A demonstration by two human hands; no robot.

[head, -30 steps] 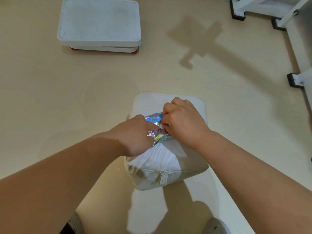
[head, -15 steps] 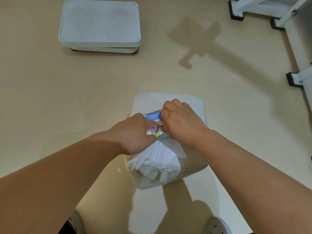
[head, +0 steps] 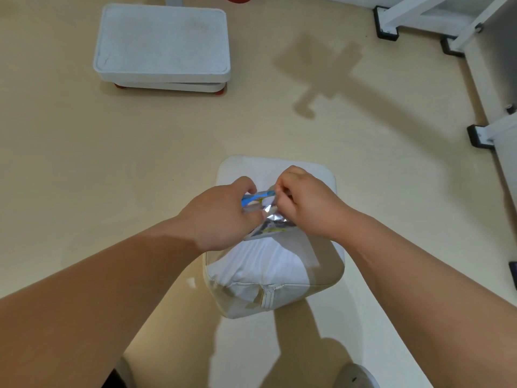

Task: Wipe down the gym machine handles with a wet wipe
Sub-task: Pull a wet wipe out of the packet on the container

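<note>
While stretched out forward on bare arms, meeting over the padded seat (head: 268,273): left grip (head: 223,217) and right grip (head: 307,203), close together, knuckles up. Left grip curled tight, pinching the left side of the wet wipe packet (head: 275,219) with thumb and fingers. Right grip curled too, pinching the right side of the packet's top.

Packet small, flat and crinkly, made of shiny silver foil with a blue strip and bits of yellow. Held between both grips over the middle of the seat, a bit nearer the far edge than the near edge. Hard to tell if touching the seat or just above it.

Seat white and puffy, smooth like leather, with round corners and a sewn seam at the near edge. Floor (head: 126,163) pale tan and smooth. Far off to the left, a white step (head: 162,43), flat with round corners, on little red feet. Far off to the right, white bars (head: 402,12) with black square feet.
</note>
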